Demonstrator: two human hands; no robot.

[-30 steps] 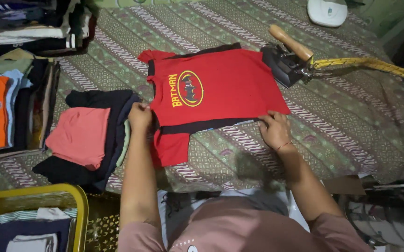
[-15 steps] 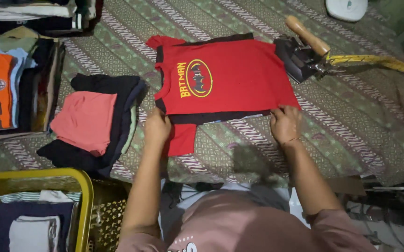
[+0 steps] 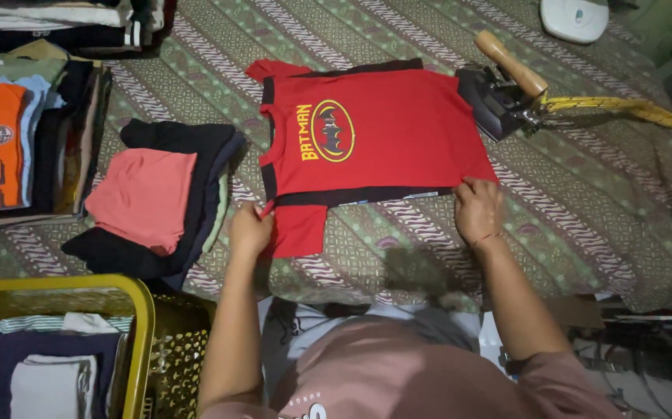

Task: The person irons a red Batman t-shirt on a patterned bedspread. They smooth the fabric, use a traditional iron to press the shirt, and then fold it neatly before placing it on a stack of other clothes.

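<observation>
One patterned green bed (image 3: 584,202) fills the view, and flat across it lies one red T-shirt (image 3: 375,132) with black trim, a yellow oval emblem on its chest. Left of it, one dark clothes pile (image 3: 157,202) topped in pink. One iron (image 3: 499,89), upper right. Left hand (image 3: 250,229) pinches the shirt's sleeve; right hand (image 3: 477,206) grips its hem.

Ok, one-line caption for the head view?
Left hand and right hand grip a red T-shirt on the patterned cloth.
</observation>
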